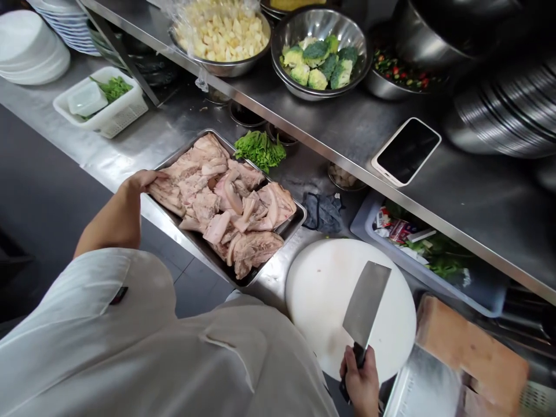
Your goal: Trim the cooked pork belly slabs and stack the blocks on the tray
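Observation:
A metal tray (pixel 297 222) piled with pale cooked meat (pixel 217 191) lies on the steel counter. At its left end my left hand (pixel 146 178) has its fingers over a piece of meat at the rim; the fingertips are partly hidden, so the grip is unclear. My right hand (pixel 362 373) is closed around the black handle of a cleaver (pixel 367 301). The cleaver's broad blade lies over a round white cutting board (pixel 313 284), to the right of the tray.
Behind the tray are green leaves (pixel 260 149) and a dark cloth (pixel 324 212). A raised shelf (pixel 304 124) holds a broccoli bowl (pixel 321 55) and a phone (pixel 408 152). Plastic bins (pixel 434 266) stand beneath it. A white basket (pixel 102 104) sits at the left.

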A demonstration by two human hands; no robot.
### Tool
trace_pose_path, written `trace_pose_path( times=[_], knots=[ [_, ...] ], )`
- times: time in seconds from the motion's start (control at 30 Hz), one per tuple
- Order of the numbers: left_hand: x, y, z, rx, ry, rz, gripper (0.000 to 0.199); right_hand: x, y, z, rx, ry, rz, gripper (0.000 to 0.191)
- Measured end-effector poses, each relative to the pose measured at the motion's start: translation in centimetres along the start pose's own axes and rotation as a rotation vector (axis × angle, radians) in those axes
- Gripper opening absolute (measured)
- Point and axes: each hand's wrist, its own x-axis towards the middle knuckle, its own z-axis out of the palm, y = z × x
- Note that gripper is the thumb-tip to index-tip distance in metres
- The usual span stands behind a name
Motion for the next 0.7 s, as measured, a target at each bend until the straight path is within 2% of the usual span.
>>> trace_pose_path(
  times=[0.07,0.13,0.23,0.33,0.43,0.53,0.7],
  knots=[
    [-0.6,-0.2,-0.5,-0.072,-0.010,-0.098,0.080,0.1,-0.1,0.0,-0.018,-0.003,-0.009,0.067],
    [-1.4,0.6,-1.3,-0.088,0.045,-0.177,0.072,0.1,-0.2,-0.1,-0.041,-0.003,-0.018,0.066],
    [-3.5,3.7,-2.7,0.040,0.208,-0.208,0.074,-0.1,-0.4,-0.1,-0.069,-0.001,-0.019,0.062],
    [-6.0,8.0,-2.9,0.147,0.290,-0.123,0.071,-0.1,-0.3,-0.2,-0.103,-0.004,-0.037,0.055],
    [-7.9,10.9,-1.5,0.167,0.326,0.007,0.066,0.3,-0.1,-0.1,-0.177,0.014,-0.055,0.045],
    [-8.2,10.5,0.2,0.158,0.386,0.041,0.070,0.9,-0.1,0.5,-0.327,0.081,-0.112,0.037],
    [-7.0,6.2,1.0,0.139,0.379,-0.010,0.084,0.6,-0.3,2.9,-0.632,0.229,-0.310,0.045]
  ],
)
